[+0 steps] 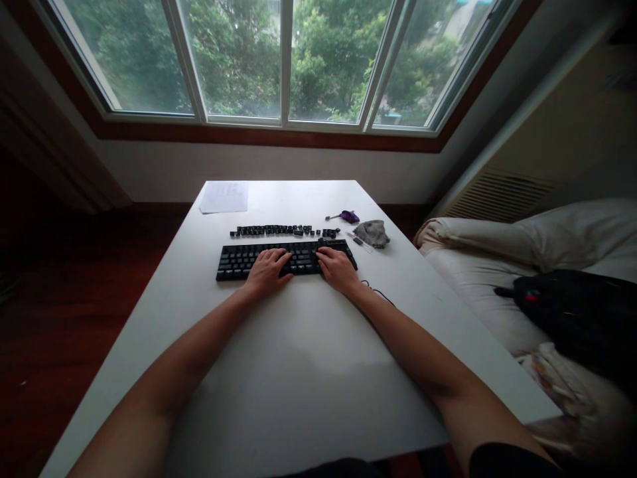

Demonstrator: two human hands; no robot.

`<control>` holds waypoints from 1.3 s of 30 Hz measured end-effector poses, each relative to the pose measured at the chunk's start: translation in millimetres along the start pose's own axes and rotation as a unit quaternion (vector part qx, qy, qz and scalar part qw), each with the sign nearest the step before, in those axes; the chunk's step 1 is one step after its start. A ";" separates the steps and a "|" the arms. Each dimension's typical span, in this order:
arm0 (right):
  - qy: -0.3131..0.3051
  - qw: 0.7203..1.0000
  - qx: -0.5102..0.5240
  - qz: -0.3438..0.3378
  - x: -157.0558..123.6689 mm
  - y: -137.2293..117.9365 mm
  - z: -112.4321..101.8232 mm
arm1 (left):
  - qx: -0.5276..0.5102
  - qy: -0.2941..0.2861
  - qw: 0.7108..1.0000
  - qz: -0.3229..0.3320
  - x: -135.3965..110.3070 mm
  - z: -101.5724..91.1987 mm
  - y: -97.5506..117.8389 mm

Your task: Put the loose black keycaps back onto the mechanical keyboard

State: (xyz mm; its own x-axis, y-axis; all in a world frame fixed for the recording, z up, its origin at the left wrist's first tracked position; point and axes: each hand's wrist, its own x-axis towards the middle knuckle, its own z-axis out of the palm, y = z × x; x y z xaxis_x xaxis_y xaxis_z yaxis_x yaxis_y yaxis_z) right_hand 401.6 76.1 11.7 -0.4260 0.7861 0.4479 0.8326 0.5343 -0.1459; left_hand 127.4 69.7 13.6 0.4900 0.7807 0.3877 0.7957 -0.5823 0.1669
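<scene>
A black keyboard [233, 262] lies across the middle of the white table. My left hand [269, 269] rests over its centre, palm down, with the fingers apart and the thumb near the front edge. Toward the keyboard's right end is my right hand [338, 267], its fingertips touching the keys and no held thing visible. Part of the key rows is hidden under both hands. Behind the keyboard, loose black keycaps [269, 230] stand in a row, some bunched at the right.
Right of the keycaps lie a crumpled grey cloth [372, 234], a purple brush-like item [349, 216] and a small dark tool [357, 241]. Printed paper [225, 198] sits at the far left corner. A cable [381, 293] runs by my right forearm. A black bag [572, 312] rests on the sofa.
</scene>
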 end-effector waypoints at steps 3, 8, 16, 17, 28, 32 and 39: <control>0.005 1.000 -0.007 -0.005 -0.4 -2.0 0.6 | 0.001 0.001 1.000 0.002 -0.1 0.2 -0.1; 0.006 1.000 -0.008 0.010 0.0 -4.9 0.1 | 0.004 0.004 1.000 0.004 -0.4 0.5 -0.4; 0.017 0.999 0.015 0.026 -0.3 -4.5 2.7 | 0.001 0.006 1.000 0.006 -0.5 1.5 -0.3; 0.015 0.999 0.019 0.023 -0.3 -4.4 2.9 | 0.001 0.006 1.000 0.006 -0.4 1.6 -0.3; 0.031 0.994 0.068 0.086 23.5 22.9 -9.5 | 0.006 0.002 1.000 0.005 0.8 0.2 -0.5; -0.027 0.996 0.044 0.073 36.9 35.7 -5.5 | 0.007 0.003 1.000 0.007 1.4 -0.1 -0.2; -0.079 0.996 0.017 0.033 54.0 44.2 -3.2 | 0.010 0.003 1.000 0.008 1.7 0.8 -2.7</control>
State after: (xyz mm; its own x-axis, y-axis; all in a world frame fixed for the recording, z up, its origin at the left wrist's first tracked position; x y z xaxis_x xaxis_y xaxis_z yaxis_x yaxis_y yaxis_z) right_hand 416.6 141.1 32.2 -0.4242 0.8571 0.2923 0.8490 0.4888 -0.2010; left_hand 126.4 72.7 13.1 0.5008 0.7702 0.3950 0.7944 -0.5902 0.1435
